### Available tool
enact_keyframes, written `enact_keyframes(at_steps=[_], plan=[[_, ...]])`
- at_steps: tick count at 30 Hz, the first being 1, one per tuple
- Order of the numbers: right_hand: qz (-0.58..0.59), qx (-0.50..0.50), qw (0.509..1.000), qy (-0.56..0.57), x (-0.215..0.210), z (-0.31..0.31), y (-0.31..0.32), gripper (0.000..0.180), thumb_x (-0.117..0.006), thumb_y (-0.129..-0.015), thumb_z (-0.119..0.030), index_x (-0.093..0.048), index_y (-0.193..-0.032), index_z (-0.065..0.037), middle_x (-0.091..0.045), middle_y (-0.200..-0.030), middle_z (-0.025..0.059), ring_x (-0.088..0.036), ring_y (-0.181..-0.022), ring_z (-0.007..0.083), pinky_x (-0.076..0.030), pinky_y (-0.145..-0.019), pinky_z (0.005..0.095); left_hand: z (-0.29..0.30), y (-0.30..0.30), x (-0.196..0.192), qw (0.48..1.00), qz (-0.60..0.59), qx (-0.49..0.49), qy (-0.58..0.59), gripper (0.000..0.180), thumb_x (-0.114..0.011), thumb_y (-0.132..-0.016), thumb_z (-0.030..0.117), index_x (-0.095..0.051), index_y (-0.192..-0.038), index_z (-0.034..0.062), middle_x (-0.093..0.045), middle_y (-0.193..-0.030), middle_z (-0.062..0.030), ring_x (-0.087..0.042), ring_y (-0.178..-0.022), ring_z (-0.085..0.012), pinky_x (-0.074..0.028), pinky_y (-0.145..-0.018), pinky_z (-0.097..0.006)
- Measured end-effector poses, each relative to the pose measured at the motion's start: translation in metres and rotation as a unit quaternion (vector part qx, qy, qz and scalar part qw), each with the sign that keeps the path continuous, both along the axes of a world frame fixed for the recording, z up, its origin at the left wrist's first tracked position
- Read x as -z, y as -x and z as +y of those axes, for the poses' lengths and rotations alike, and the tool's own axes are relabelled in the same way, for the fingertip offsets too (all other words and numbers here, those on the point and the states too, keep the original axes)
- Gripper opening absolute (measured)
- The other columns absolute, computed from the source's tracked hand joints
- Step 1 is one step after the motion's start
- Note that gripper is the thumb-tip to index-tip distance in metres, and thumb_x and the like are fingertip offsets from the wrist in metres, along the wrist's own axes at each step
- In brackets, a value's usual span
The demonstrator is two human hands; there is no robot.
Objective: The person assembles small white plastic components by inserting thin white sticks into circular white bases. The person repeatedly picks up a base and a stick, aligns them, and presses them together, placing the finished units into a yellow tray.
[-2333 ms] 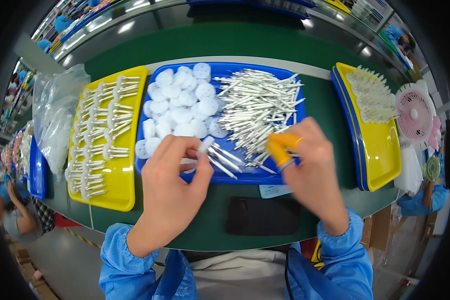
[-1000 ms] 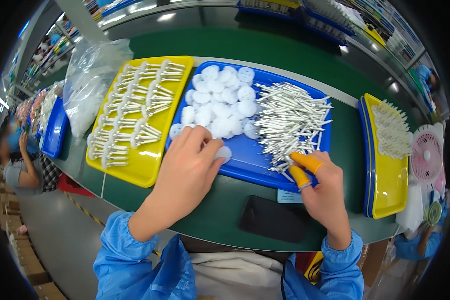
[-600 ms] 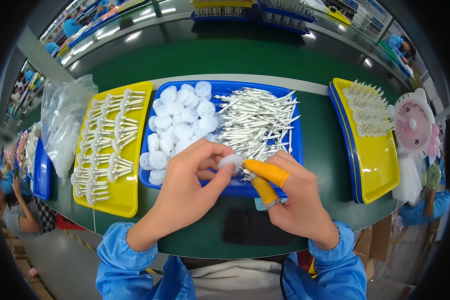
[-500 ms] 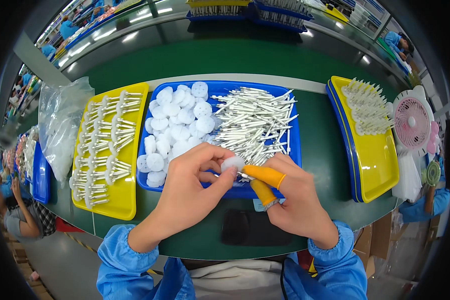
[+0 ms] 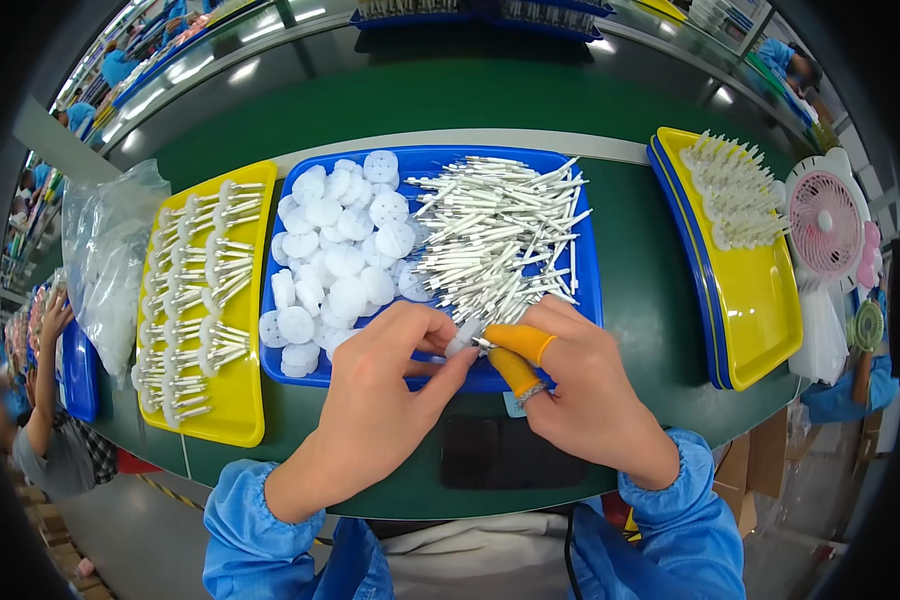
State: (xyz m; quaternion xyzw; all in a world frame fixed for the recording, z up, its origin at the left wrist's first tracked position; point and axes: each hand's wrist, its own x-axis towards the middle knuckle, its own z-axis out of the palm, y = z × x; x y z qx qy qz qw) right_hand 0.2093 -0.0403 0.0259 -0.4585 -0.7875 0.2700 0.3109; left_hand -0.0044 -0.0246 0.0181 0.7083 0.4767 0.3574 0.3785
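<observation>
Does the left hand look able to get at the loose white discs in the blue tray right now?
Probably yes: the loose discs lie in an open heap just past the left hand, though it is pinching another white disc.

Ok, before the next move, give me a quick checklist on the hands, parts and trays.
1. Left hand has the white disc pinched: ok.
2. Right hand brings a white stick to that disc: ok, its fingertips are right at the disc.
3. Stick fully seated in the disc: cannot tell, the fingers hide the joint.
4. Finger covers on the right hand: ok, two, yellow-orange.
5. Loose discs and loose sticks in the blue tray: ok, plenty of both.
6. Finished-looking pieces on the left yellow tray: ok, standing in rows.
</observation>
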Motion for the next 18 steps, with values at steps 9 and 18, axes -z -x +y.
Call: enact_keyframes(at_steps=[9,18], plan=[[0.051,0.011,0.997,-0.049,0.016,-0.01,0.011,0.034,-0.072,-0.062,0.013,-0.072,-0.096,0.01,-0.062,-0.093,0.0174,-0.062,-0.087,0.038,-0.052,-0.072,0.0465,-0.007,-0.004,0.007,0.998,0.012,-0.001,-0.057,0.02,-0.078,-0.088,-0.003,-0.07,-0.106,-0.0025,-0.067,-0.094,-0.0153,-0.075,-0.081,-0.0275,-0.065,-0.071,-0.036],[0.067,0.051,0.996,-0.039,0.013,-0.018,0.019,0.022,-0.069,-0.063,0.011,-0.068,-0.084,0.009,-0.061,-0.088,0.0184,-0.061,-0.082,0.0387,-0.05,-0.068,0.0467,-0.017,-0.005,0.011,0.997,0.024,0.005,-0.076,0.023,-0.076,-0.089,-0.003,-0.068,-0.111,-0.0019,-0.063,-0.094,-0.0166,-0.071,-0.075,-0.0325,-0.057,-0.063,-0.04]])
